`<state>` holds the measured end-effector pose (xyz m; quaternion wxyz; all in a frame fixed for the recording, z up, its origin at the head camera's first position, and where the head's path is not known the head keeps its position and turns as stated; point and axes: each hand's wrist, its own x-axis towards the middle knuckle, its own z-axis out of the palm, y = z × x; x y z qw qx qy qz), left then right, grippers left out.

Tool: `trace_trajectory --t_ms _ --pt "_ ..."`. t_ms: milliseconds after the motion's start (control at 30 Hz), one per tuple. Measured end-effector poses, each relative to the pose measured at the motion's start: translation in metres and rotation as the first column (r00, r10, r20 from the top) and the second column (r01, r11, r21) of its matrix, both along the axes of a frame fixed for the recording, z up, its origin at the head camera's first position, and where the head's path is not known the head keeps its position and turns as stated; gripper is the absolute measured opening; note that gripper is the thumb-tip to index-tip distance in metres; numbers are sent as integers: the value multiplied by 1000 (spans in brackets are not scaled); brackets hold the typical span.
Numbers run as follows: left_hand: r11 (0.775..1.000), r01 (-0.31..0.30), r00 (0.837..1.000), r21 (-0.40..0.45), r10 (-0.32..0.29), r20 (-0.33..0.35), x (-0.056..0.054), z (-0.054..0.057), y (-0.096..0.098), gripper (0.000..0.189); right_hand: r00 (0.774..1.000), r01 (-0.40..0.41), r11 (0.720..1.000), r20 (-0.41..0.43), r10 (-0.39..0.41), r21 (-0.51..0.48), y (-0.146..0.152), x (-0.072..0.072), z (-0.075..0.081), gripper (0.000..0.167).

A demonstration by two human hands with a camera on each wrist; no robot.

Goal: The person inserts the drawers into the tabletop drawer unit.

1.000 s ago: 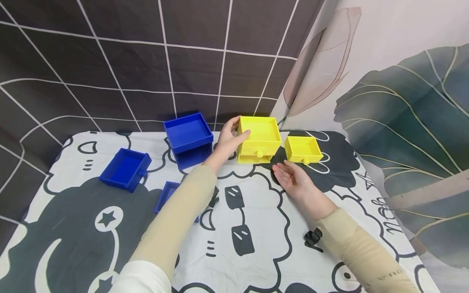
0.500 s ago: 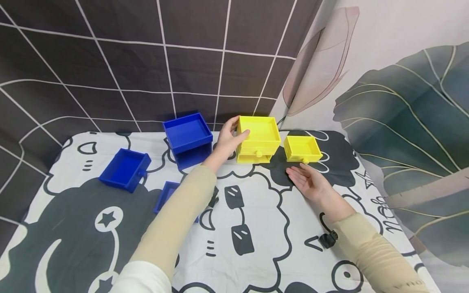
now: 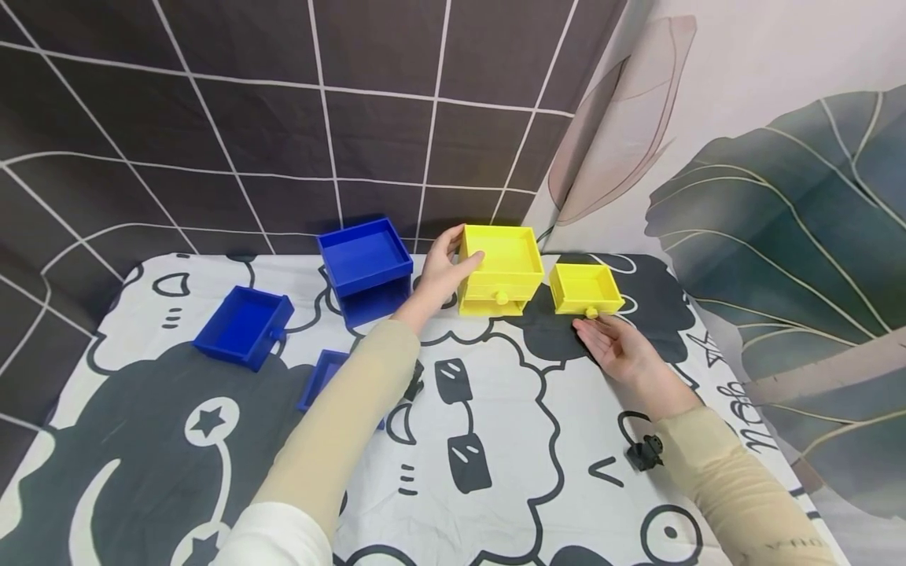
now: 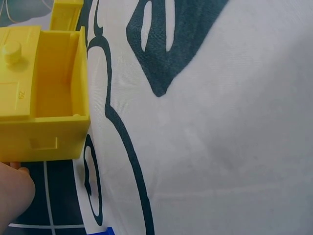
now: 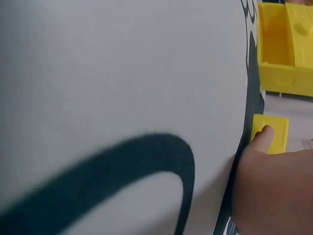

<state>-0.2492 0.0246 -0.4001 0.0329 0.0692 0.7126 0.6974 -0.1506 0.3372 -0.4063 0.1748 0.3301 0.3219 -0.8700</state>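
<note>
My left hand (image 3: 447,271) holds a small yellow drawer cabinet (image 3: 506,251) by its left side, thumb over the top tray's edge. One drawer with a round knob fills the cabinet's upper slot; the lower slot stands open at the front, as the left wrist view (image 4: 58,73) confirms. To the right lies a loose yellow drawer (image 3: 583,287), its knob facing me. Right at that knob is my right hand (image 3: 626,354), fingers extended below the drawer's front. In the right wrist view the thumb overlaps the drawer front (image 5: 279,129); contact with the knob is unclear.
A blue cabinet (image 3: 364,255) with an open slot stands left of the yellow one. One blue drawer (image 3: 244,326) lies farther left; another blue drawer (image 3: 322,377) is partly hidden by my left sleeve. A dark grid-patterned curtain (image 3: 382,141) hangs behind the patterned cloth (image 3: 510,464).
My right hand has moved right, from between the cabinet and the loose yellow drawer to that drawer's knob. The left hand and the yellow cabinet have stayed put.
</note>
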Motion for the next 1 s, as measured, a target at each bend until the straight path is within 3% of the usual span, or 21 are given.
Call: trace_trajectory --t_ms 367,667,1000 --pt "1000 5 1000 5 -4 -6 0 -1 1 67 996 33 999 81 -36 43 1 -15 2 31" --pt "1000 9 1000 18 -8 -15 -1 -1 0 67 997 17 995 74 -25 101 -1 -19 -1 22" --pt "1000 6 1000 13 -6 -10 -1 -1 0 66 997 44 997 62 -48 64 0 -14 -3 17"
